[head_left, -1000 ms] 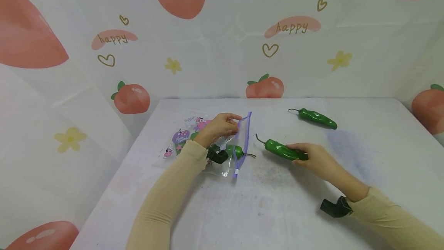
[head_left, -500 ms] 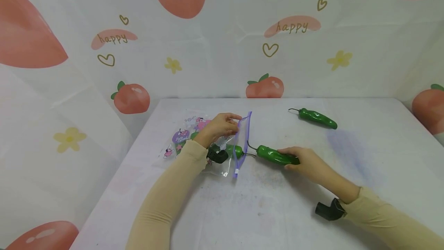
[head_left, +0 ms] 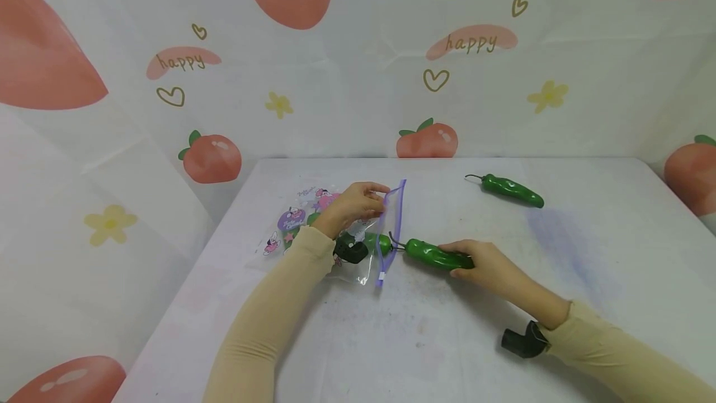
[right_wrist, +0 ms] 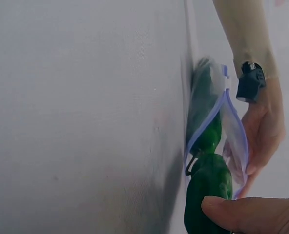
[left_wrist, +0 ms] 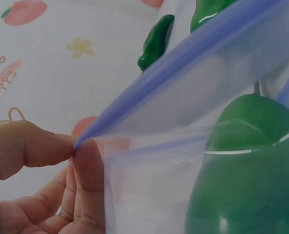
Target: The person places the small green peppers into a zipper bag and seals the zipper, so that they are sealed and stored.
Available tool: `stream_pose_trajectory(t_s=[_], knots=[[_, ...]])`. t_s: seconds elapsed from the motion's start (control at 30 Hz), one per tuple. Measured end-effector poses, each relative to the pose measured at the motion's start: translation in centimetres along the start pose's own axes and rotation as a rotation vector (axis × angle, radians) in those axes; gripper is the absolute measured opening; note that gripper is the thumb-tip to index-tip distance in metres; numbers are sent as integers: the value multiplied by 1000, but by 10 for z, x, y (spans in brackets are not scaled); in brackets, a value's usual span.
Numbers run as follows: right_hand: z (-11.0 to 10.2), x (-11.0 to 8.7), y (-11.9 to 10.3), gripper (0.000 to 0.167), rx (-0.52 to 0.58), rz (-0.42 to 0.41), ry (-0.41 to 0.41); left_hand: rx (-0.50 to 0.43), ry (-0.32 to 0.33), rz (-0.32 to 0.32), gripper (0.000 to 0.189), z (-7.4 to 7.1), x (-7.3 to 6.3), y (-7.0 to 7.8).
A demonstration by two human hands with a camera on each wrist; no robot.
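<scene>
A clear zip bag (head_left: 358,275) with a purple zip edge lies on the table, its mouth parted toward the right. My left hand (head_left: 355,205) pinches the upper edge of that mouth between thumb and finger, as the left wrist view shows. Inside the bag a green pepper (left_wrist: 242,180) has its stem pointing out of the opening. My right hand (head_left: 482,266) grips the lower end of another green pepper (head_left: 433,254); this one's stem is at the bag's mouth, close to the stem of the pepper inside. More green shows through the printed bag, partly hidden by the left arm.
A further green pepper (head_left: 511,190) lies at the back right of the white table (head_left: 447,353). A black wrist camera (head_left: 524,339) sits on the right wrist and another (head_left: 351,250) on the left. Behind the table hangs a fruit-printed cloth (head_left: 347,79).
The right hand has moved left with its pepper, bringing the stem up to the bag's mouth. The left hand and the bag have stayed in place.
</scene>
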State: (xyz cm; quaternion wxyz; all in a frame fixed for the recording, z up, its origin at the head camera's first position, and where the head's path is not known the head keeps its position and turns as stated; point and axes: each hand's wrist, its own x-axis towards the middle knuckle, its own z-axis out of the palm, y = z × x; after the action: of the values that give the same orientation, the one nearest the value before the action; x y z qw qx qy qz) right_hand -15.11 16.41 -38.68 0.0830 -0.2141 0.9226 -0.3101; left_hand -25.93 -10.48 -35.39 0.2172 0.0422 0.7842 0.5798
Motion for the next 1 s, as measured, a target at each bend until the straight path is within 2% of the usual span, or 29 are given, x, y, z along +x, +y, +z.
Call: stream_pose_trajectory(t_s=[0.57,1.0], knots=[[7,8,-8,46,11,-30,-25,-9,-2,-1,50,1,0,1],[9,14,-14,46,11,-4,-61,13,1,-3,49,1,1,1]])
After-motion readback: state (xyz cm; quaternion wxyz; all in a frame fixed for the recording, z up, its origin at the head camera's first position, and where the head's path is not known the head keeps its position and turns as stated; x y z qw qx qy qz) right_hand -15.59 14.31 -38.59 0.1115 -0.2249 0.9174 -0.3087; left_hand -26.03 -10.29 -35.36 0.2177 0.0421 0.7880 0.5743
